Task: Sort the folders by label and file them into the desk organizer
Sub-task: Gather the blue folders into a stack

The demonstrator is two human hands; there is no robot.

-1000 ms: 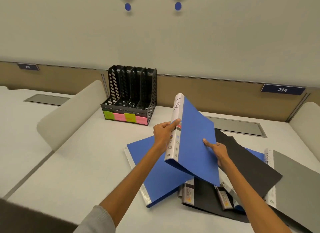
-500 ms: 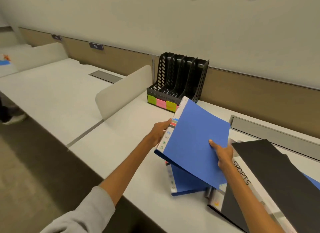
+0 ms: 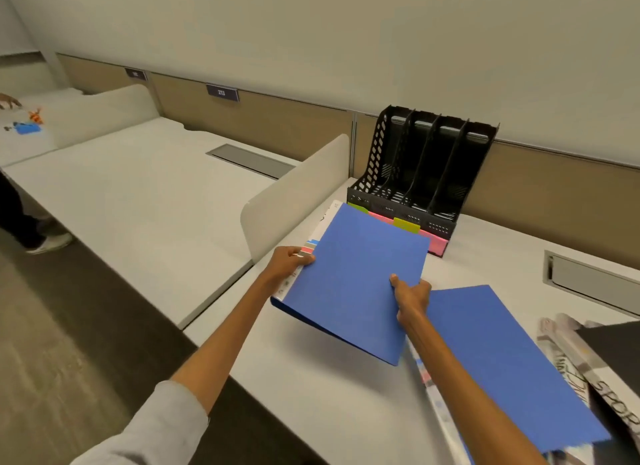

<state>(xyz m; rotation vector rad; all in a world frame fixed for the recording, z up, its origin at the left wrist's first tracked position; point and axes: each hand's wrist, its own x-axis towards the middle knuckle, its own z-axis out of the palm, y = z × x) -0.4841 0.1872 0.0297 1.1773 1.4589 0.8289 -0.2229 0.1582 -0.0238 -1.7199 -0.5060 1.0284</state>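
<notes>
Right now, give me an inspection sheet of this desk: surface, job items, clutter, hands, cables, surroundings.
Surface: white desk, bare near its front edge.
Job's things: blue folder held above the desk; black desk organizer, four slots empty, coloured sticky labels in front; second blue folder lying flat.
Clutter: folders piled at right, one marked SPOR.
Hands: left hand grips the spine, right hand the cover.
Cables: nothing seen.
Surroundings: white divider, neighbouring desk, wall.

White surface (image 3: 332, 388), pale divider panel (image 3: 294, 194) standing along its left edge. Black four-slot organizer (image 3: 420, 173) upright at the back by the wall, coloured labels on its front lip. Second blue folder (image 3: 512, 367) lies flat at right, partly over more folders with lettered spines (image 3: 588, 371). Grey recessed hatch (image 3: 588, 281) far right.
</notes>
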